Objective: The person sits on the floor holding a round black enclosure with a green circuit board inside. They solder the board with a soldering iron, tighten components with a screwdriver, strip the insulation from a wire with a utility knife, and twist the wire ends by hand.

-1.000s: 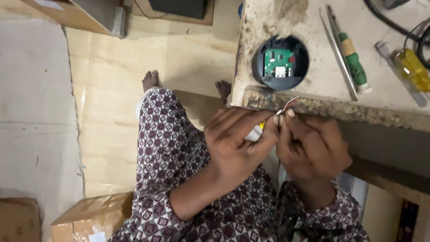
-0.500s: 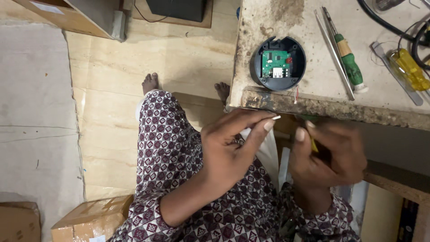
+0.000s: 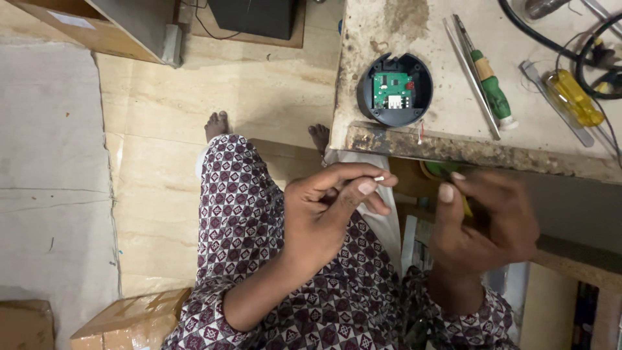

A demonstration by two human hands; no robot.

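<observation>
Two hands hovered apart just below the tabletop (image 3: 402,39) edge. The left hand (image 3: 330,214) pinched one small white piece (image 3: 378,177); the right hand (image 3: 486,220) curled around something green, mostly hidden. One round black housing (image 3: 394,91) sat at the edge, two screwdrivers (image 3: 492,87) beyond.

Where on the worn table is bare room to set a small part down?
The table is bare between the round black housing and the tweezers, and above the housing. Its right end is crowded: a green screwdriver, a yellow one and black cables.
</observation>
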